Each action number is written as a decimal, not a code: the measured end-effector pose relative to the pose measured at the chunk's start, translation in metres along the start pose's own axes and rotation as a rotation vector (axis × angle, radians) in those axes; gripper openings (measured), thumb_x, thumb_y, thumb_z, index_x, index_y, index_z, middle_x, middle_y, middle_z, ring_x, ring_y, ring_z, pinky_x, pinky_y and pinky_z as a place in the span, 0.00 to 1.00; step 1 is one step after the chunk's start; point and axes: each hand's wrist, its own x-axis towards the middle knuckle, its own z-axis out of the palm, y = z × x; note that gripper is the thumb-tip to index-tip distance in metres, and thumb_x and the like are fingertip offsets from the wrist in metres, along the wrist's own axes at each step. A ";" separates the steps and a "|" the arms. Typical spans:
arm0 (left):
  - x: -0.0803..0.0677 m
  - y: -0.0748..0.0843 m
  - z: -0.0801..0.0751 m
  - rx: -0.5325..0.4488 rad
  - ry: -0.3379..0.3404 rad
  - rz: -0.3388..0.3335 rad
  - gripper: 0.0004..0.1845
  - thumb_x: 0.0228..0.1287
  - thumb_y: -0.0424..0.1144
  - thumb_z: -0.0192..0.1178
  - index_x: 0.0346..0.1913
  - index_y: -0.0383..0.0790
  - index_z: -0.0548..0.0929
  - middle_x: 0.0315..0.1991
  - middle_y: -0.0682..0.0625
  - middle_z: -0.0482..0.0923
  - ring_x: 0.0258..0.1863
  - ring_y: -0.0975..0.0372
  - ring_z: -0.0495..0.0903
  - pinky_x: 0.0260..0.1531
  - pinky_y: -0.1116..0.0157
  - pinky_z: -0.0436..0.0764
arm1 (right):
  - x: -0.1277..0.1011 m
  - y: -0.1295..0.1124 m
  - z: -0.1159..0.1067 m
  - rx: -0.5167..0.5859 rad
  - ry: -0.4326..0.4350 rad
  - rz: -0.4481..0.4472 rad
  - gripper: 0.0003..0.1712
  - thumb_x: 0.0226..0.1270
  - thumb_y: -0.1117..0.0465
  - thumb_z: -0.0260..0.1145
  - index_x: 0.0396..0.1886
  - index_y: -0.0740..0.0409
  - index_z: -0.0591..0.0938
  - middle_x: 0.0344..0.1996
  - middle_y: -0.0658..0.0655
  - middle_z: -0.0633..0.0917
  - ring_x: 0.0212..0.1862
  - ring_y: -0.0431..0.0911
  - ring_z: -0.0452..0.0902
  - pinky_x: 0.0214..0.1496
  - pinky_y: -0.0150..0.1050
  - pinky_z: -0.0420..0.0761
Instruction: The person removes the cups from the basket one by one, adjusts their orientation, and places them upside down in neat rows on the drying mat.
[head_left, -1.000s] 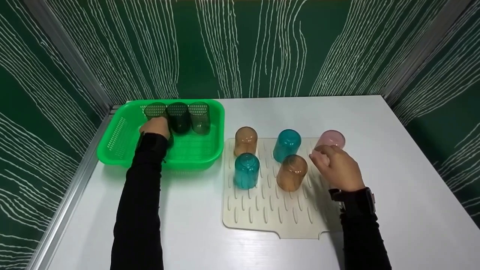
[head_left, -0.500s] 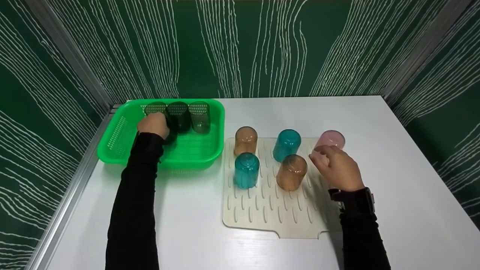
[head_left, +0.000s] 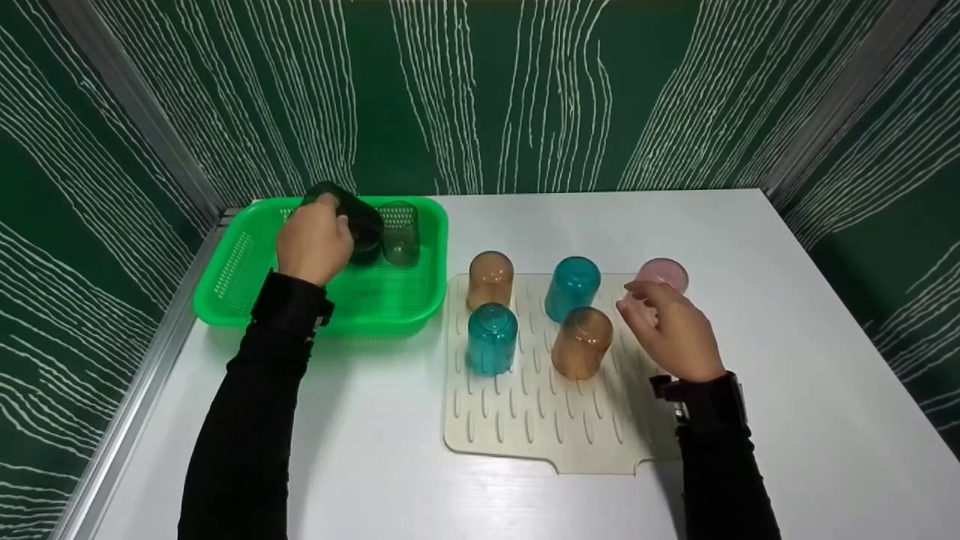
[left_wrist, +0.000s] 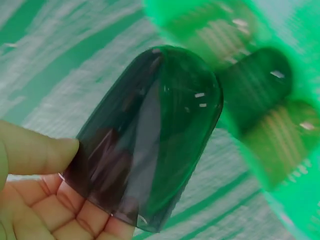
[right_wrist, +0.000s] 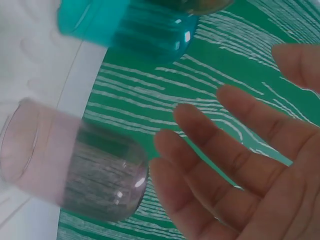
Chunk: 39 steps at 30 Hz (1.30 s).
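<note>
Left hand: on my head feed the left hand (head_left: 313, 244) is at the far left of the basket; the left wrist feed shows me thumb and fingers clamped on the rim end of a dark cup.
Held cup: the dark cup (left_wrist: 150, 140), transparent and round-ended, tilts over the basket in my head view, hiding part of what lies behind it.
Right hand: the right hand (head_left: 673, 334) grips nothing, thumb and fingers apart; I cannot tell whether a fingertip touches the pink cup (right_wrist: 75, 160) just beside it.
Basket: a green perforated basket (head_left: 390, 327), in which I count three cups in a row: a middle dark cup (left_wrist: 260, 85), a right smoky cup (head_left: 401, 240) and a blurred left smoky cup (left_wrist: 220, 30).
Mat: a pale ridged mat (head_left: 517, 435) to the right of the basket, bearing five inverted cups.
Mat, far row: from left, an amber cup (head_left: 491, 277), a teal cup (head_left: 574, 289) and the pink one.
Mat, near row: a second teal cup (head_left: 492, 341), then a second amber cup (head_left: 583, 345).
Support: a white worktop (head_left: 375, 450) beneath basket and mat.
Surround: dark green walls (head_left: 495, 90) with wavy white lines.
</note>
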 end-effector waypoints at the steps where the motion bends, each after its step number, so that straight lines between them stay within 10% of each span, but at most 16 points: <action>1: -0.003 0.005 -0.002 -0.027 0.017 0.008 0.19 0.75 0.34 0.49 0.60 0.25 0.74 0.46 0.28 0.81 0.38 0.38 0.81 0.36 0.44 0.79 | 0.000 -0.002 0.000 0.018 0.006 -0.002 0.19 0.72 0.56 0.63 0.54 0.65 0.80 0.45 0.65 0.84 0.46 0.59 0.81 0.45 0.57 0.80; 8: -0.035 0.045 -0.002 -0.341 0.071 0.101 0.14 0.74 0.38 0.53 0.52 0.30 0.79 0.40 0.37 0.82 0.36 0.49 0.80 0.38 0.55 0.75 | -0.002 -0.020 -0.001 0.155 0.074 -0.053 0.21 0.70 0.62 0.64 0.61 0.62 0.77 0.51 0.62 0.82 0.49 0.50 0.80 0.50 0.41 0.82; 17: -0.071 0.074 0.046 -0.894 -0.111 0.200 0.11 0.71 0.42 0.59 0.45 0.36 0.79 0.41 0.44 0.84 0.40 0.58 0.83 0.43 0.63 0.78 | -0.006 -0.049 0.001 0.394 0.135 -0.245 0.28 0.65 0.75 0.63 0.65 0.65 0.72 0.57 0.65 0.77 0.57 0.40 0.76 0.56 0.25 0.76; 24: -0.106 0.113 0.066 -1.056 -0.269 0.135 0.07 0.68 0.28 0.59 0.43 0.26 0.80 0.40 0.34 0.85 0.41 0.54 0.87 0.44 0.67 0.84 | -0.011 -0.065 0.008 0.528 0.107 -0.333 0.26 0.70 0.67 0.61 0.66 0.68 0.70 0.60 0.66 0.74 0.60 0.40 0.74 0.57 0.28 0.77; 39: -0.129 0.123 0.093 -1.246 -0.424 0.013 0.08 0.68 0.30 0.59 0.43 0.26 0.78 0.41 0.33 0.85 0.36 0.68 0.84 0.37 0.72 0.78 | -0.016 -0.075 0.021 0.556 0.079 -0.356 0.29 0.65 0.65 0.67 0.65 0.65 0.71 0.62 0.64 0.75 0.66 0.42 0.69 0.71 0.33 0.65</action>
